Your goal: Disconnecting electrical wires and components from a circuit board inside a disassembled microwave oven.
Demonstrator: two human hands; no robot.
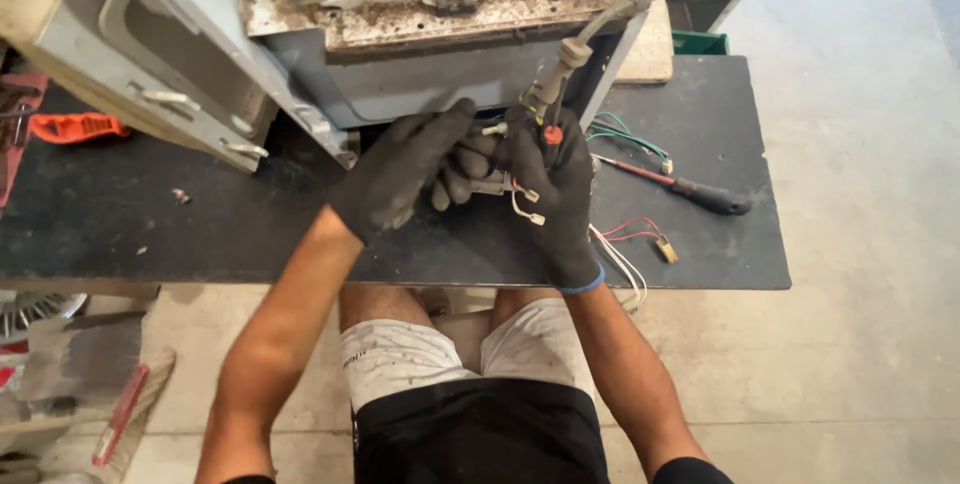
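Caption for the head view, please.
Two gloved hands, left hand and right hand, grip a small wired part over a dark workbench beside a screwdriver.

A dark, matt black worktop [120, 234] spans the view beneath the hands, its surface dusty and flecked with small bits of debris. Beyond the hands, at its far edge, stands a large grey sheet-metal appliance casing [200, 54], tilted, its upper face caked with grime. The pale grey concrete floor [860, 244] stretches away to the right of the hands and runs on under the worktop, smooth with faint seams. Far right of the hands, past the worktop's back corner, a green plastic crate [700, 42] sits on the floor beside a beige board [650, 49]. Light is even and soft, casting weak shadows.
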